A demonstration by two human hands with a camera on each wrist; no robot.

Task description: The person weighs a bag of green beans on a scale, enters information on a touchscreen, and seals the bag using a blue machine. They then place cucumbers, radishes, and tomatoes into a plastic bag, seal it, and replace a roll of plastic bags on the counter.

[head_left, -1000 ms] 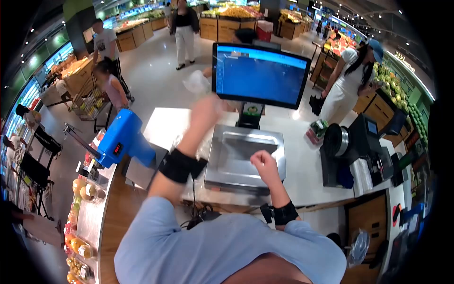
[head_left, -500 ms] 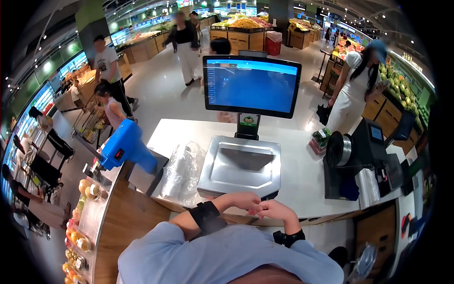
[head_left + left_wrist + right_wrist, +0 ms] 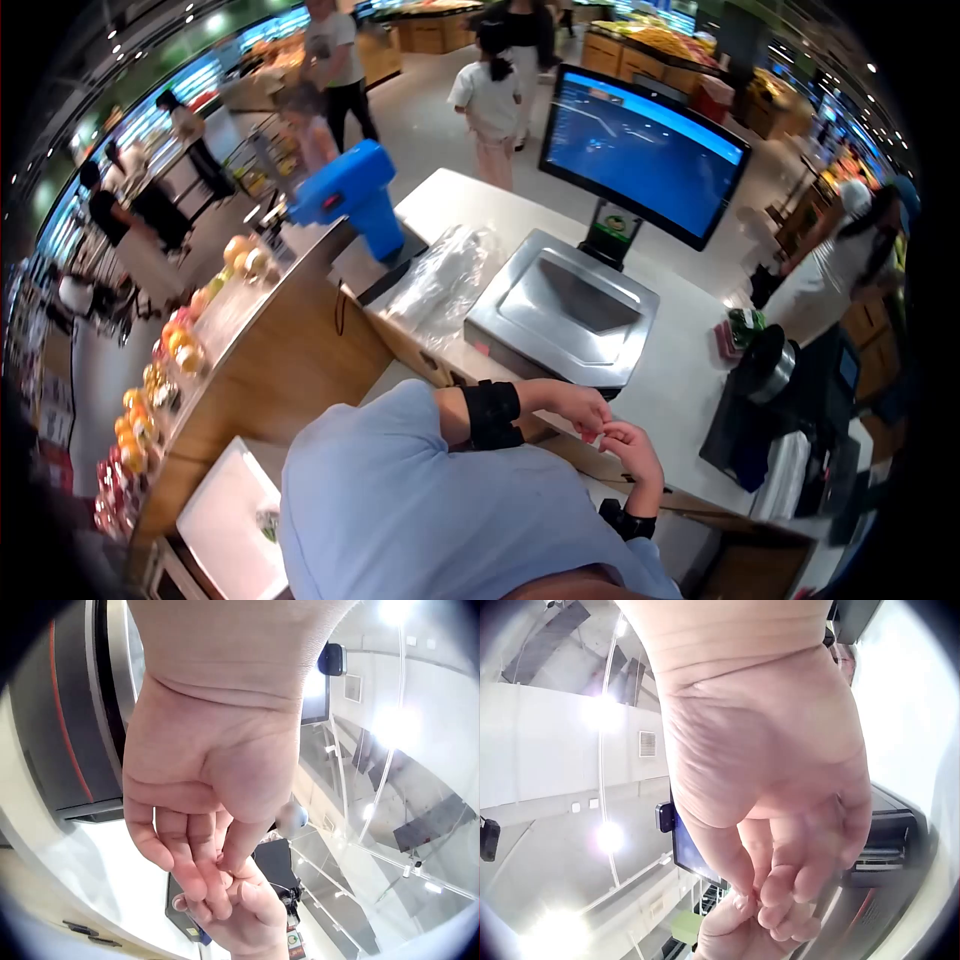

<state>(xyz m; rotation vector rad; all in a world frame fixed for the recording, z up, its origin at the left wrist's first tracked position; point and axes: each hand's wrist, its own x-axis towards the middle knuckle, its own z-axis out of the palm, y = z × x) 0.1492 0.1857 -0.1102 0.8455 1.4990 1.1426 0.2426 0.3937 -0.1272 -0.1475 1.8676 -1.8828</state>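
My left hand (image 3: 578,406) and my right hand (image 3: 634,452) meet at the fingertips in front of my body, by the counter's front edge. Both have loosely bent fingers, with no object showing in either. In the left wrist view, the left fingers lie over those of the right hand (image 3: 251,919). The right wrist view shows the right thumb and fingers touching the left hand (image 3: 731,930). Just beyond them stands a scale with a steel top (image 3: 540,330), its pan bare. Clear plastic bags (image 3: 445,285) lie left of the scale.
A monitor (image 3: 640,145) rises behind the scale. On the left stands a blue machine (image 3: 345,190), near a shelf of packed fruit (image 3: 180,345). Packed produce (image 3: 742,330) and a black machine (image 3: 800,380) occupy the right side. Several people are beyond the counter.
My left hand came down from beside the monitor and my right hand drew back from over the scale; they met. My view then turned left. A person in white appears beyond the counter.
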